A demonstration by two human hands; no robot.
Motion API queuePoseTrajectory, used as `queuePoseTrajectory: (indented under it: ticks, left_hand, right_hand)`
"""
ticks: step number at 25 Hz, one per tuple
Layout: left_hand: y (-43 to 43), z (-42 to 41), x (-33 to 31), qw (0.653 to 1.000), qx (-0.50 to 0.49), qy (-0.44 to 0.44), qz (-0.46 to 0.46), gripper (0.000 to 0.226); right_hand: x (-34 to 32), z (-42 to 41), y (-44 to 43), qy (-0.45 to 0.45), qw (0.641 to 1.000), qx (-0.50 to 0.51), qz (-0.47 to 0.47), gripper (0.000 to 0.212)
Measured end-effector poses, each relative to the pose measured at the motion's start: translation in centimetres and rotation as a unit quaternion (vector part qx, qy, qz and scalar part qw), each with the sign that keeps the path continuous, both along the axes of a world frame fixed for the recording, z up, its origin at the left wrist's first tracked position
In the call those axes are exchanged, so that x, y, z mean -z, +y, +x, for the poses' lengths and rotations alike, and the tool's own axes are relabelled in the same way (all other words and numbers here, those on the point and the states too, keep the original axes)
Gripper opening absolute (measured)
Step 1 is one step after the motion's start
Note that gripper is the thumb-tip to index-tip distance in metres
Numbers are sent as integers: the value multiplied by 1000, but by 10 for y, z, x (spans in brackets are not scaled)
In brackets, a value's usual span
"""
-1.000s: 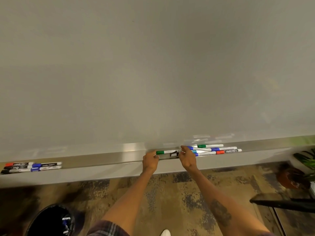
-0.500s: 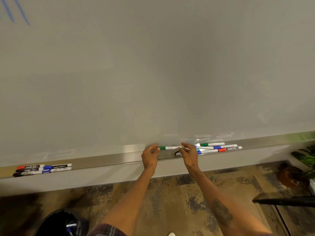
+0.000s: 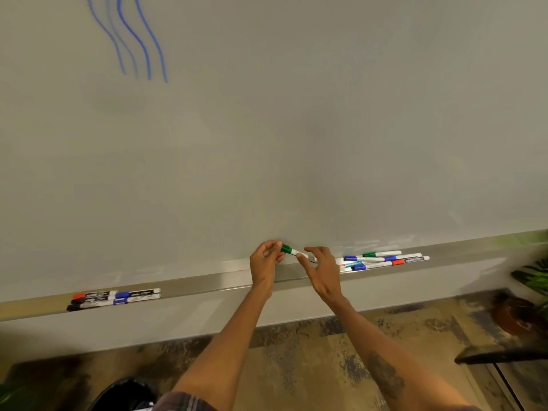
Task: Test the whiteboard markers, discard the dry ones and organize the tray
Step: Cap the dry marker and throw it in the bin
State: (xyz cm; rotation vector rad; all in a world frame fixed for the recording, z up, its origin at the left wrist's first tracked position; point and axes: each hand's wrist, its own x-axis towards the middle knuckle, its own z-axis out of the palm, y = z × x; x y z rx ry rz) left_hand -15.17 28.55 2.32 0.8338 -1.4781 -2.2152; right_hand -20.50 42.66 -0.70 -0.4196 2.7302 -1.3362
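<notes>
Four blue strokes [image 3: 133,40] at upper left suggest testing is under way. At centre frame the left hand [image 3: 265,261] pinches the green marker [image 3: 289,250] by its cap, and the right hand [image 3: 321,268] pinches the barrel, other fingers spread. Neat markers [image 3: 115,298] lie lower left on the tray [image 3: 207,284]; the jumbled pile [image 3: 382,260] at right looks untested.

Marker group [image 3: 114,299] left on tray [image 3: 207,284], another group [image 3: 385,259] right, bin [image 3: 124,396] below
</notes>
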Motion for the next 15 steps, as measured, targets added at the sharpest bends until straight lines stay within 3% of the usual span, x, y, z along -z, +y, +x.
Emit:
queuePoseTrajectory:
  ticks: [3,8,15]
  left_hand:
    - [-10,10,-21,999,7,31,-17,12]
    - [-32,23,-65,994,-8,81,-72,15]
    - [-57,45,-118,985,28,137,-103,23]
  right_hand:
    - [-24,15,-29,91,993,-64,33,39]
    - [-72,38,-71,123,987,-94,-32,28]
    - [-124,59,-110,166,985,-32,-24,28]
